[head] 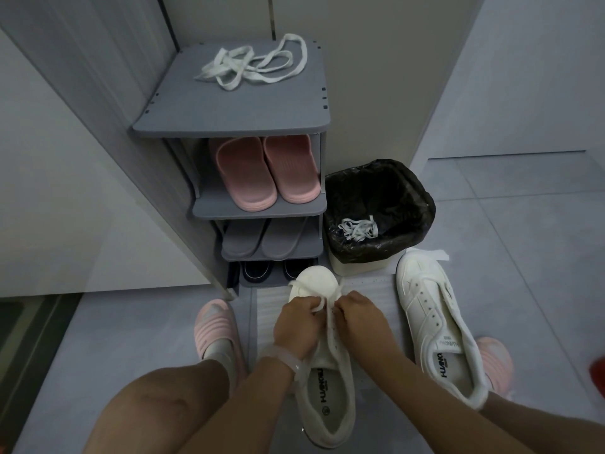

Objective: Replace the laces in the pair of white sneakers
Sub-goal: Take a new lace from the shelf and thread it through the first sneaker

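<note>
Two hands work on one white sneaker (pixel 322 385) that stands on the pale floor mat (pixel 370 290) between the person's feet, its toe pointing to the grey shoe rack (pixel 229 122). The left hand (pixel 296 326) has its fingers curled and pinches a white lace (pixel 319 304) near the lowest eyelets. The right hand (pixel 358 314) is also curled over the front of the shoe; I think it holds the other part of the same lace, but its fingertips are hidden, so I cannot tell for sure.

To do this step well, I would keep the lace flat and not twisted, pull both ends to the same length before going to the next pair of eyelets, and hold the shoe steady with the heel of one hand so it does not slide on the mat.

The sneaker in work is soft, white and a little worn, with a dark printed label on its insole. The second sneaker (pixel 438 332) lies just to the right on the floor, with empty eyelets and no lace. A loose bundle of white laces (pixel 255 65) waits on top of the rack. Another tangled lace (pixel 358 229) lies in the bin (pixel 379 194) with the black bag, probably an old one.
</note>
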